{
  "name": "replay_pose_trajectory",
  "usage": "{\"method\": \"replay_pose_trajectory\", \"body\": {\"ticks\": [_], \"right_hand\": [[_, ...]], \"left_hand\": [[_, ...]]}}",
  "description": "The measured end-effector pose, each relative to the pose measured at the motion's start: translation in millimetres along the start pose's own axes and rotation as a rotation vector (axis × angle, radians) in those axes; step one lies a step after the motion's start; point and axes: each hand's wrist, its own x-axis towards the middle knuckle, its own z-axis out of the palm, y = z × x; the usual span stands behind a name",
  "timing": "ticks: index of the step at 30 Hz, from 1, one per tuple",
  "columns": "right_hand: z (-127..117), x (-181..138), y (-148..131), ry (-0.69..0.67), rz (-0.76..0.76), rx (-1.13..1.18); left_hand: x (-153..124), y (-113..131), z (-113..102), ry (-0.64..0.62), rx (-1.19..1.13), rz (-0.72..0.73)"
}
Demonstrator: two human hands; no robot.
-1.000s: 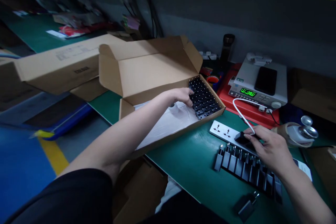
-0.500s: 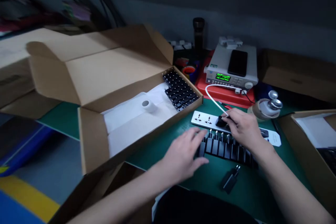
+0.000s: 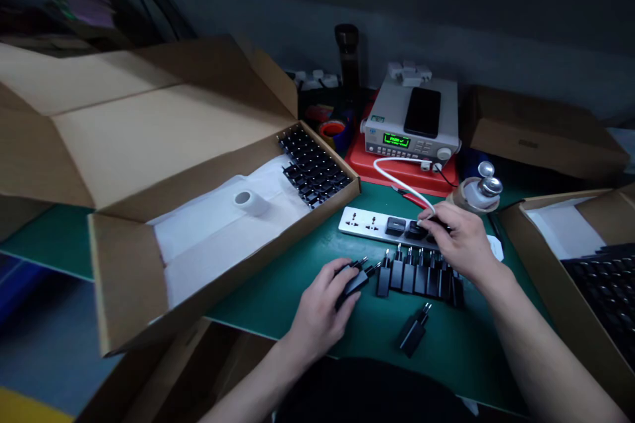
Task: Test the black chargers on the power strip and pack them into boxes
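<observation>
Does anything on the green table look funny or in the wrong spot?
Yes, one black plug charger lies by itself at a slant on the green table top. It looks left out because the other chargers sit in a neat, straight row above it.

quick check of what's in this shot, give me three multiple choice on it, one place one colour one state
1. Where does the phone lie?
a) on the bench instrument
b) in the carton
c) on the power strip

2. What colour are the digits on the instrument's display?
a) red
b) blue
c) green

3. What is the left hand doing?
a) lying empty on the mat
b) gripping a black charger
c) holding the tape roll

Answers:
1 a, the phone lies flat on the instrument's top
2 c, the digits glow green
3 b, the fingers wrap the charger, its prongs showing
</observation>
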Motion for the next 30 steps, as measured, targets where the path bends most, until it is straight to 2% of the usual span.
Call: {"method": "replay_pose_trajectory", "body": {"ticks": [3, 7, 9, 11, 14, 17, 20, 25, 30], "right_hand": [[1.9, 2.1, -0.6, -0.038, -0.079, -0.123], [0.2, 1.6, -3.9, -0.086, -0.128, -0.21], [-0.2, 0.2, -5.6, -0.083, -0.141, -0.217], [0.0, -1.4, -6.6, -0.074, -0.144, -0.217], [1.3, -2.9, -6.3, -0.061, -0.147, -0.217], [2.6, -3.2, -4.4, -0.049, -0.155, -0.211], [3.3, -3.3, -2.7, -0.04, -0.141, -0.213], [3.7, -4.3, -2.0, -0.042, -0.138, -0.183], [5.3, -4.1, -0.9, -0.015, -0.128, -0.167]], "left_hand": [[9.7, -8.4, -27.2, 0.008, -0.064, 0.016], [55.0, -10.2, -60.9, 0.019, 0.116, 0.147], [85.0, -4.8, -70.1, -0.062, 0.256, 0.243], [114.0, 4.9, -72.9, -0.204, 0.389, 0.32], [148.9, 22.2, -67.2, -0.421, 0.509, 0.394], [170.6, 31.3, -57.9, -0.552, 0.495, 0.424], [178.6, 26.4, -56.0, -0.602, 0.444, 0.411], [168.0, 7.5, -70.8, -0.511, 0.488, 0.311], [158.7, 3.7, -73.7, -0.511, 0.575, 0.283]]}}
